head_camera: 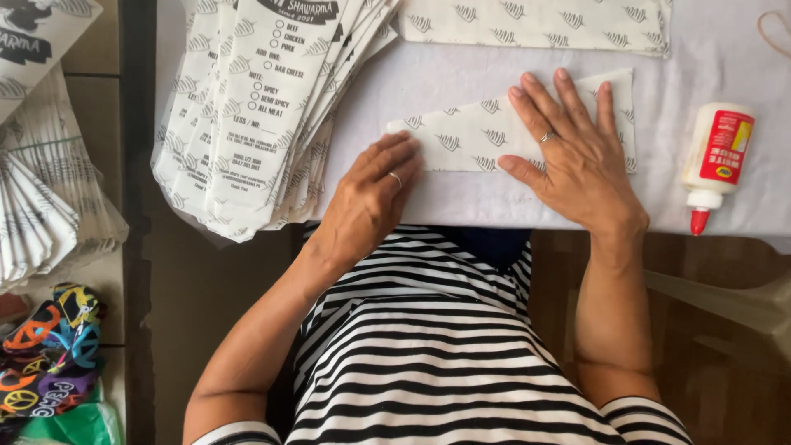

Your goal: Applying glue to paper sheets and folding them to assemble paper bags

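Note:
A white paper sheet (pixel 470 132) printed with small dark leaf marks lies folded on the white table (pixel 461 198). My left hand (pixel 371 194) presses its fingertips on the sheet's left end, fingers curled; a ring shows on one finger. My right hand (pixel 573 152) lies flat and spread over the sheet's right half, also wearing a ring. Neither hand grips anything.
A fanned stack of printed paper bags (pixel 255 107) covers the table's left part. More patterned paper (pixel 535 21) lies at the far edge. A white glue bottle (pixel 715 161) with a red tip lies to the right. Bundled papers (pixel 41 189) and a colourful cloth (pixel 49 354) sit at far left.

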